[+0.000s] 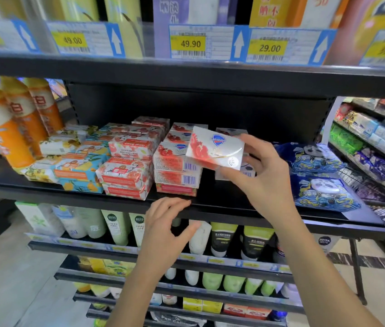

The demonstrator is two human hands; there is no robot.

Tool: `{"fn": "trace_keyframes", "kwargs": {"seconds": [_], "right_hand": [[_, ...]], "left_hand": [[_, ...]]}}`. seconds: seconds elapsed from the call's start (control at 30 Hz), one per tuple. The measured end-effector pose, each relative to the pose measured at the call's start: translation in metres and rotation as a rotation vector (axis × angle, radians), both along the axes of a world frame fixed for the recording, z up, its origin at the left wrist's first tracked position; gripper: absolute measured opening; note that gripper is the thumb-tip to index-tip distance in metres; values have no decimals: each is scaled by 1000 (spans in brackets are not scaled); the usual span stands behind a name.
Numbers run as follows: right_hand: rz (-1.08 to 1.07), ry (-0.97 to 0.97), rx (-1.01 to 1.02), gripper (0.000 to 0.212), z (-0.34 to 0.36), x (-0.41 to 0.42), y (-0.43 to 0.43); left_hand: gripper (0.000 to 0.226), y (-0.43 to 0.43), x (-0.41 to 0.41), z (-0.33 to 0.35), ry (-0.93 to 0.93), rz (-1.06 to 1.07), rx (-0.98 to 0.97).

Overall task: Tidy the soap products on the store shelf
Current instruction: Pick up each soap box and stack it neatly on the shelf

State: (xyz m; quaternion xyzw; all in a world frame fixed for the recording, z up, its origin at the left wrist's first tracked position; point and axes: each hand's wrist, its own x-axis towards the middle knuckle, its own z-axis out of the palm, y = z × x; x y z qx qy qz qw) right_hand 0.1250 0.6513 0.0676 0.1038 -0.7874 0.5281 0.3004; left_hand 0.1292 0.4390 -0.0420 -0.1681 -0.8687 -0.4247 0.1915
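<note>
My right hand point(259, 168) grips a white and red soap box point(212, 147) with a blue shield logo, tilted, held above the black shelf point(222, 204). Just left of it stands a stack of matching red and white soap boxes point(177, 168). More stacked soap boxes with red flowers point(125, 175) and blue and orange ones point(80, 171) fill the shelf's left part. My left hand point(165, 227) hovers with relaxed, spread fingers below the shelf's front edge, holding nothing. Behind the held box, further white boxes are mostly hidden.
Orange bottles point(5, 128) stand at the shelf's left end. Blue panda packs point(321, 182) lie at its right. Price tags point(189, 43) hang on the shelf above. Tubes and bottles point(224, 239) fill the lower shelves. Another stocked rack point(375, 142) stands at far right.
</note>
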Motion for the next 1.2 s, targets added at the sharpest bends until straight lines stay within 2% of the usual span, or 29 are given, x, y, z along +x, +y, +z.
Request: {"fn": "trace_keyframes", "kwargs": {"seconds": [0.1,0.3,0.43,0.67,0.73,0.93,1.03,1.2], "right_hand": [[-26,-59,-13,76,25,-42,-8],[-61,-259,64,88,39,-142,-12],[-35,-300,84,75,43,-170,-15],[11,-342,196,75,46,-170,-11],[24,-343,170,76,44,-161,-3],[-149,-319,200,63,6,-101,28],[-188,-338,212,70,-15,-75,37],[-178,-478,130,82,-40,-71,46]], "left_hand": [[47,6,-14,-20,113,64,-84],[34,11,-21,-24,179,104,-29],[33,11,-23,-25,179,107,-32],[33,11,-24,-26,229,108,-18],[32,11,-24,-26,234,104,-11],[31,11,-24,-28,235,94,-9],[32,12,-23,-27,224,98,-2],[32,13,-22,-26,206,98,-4]]}}
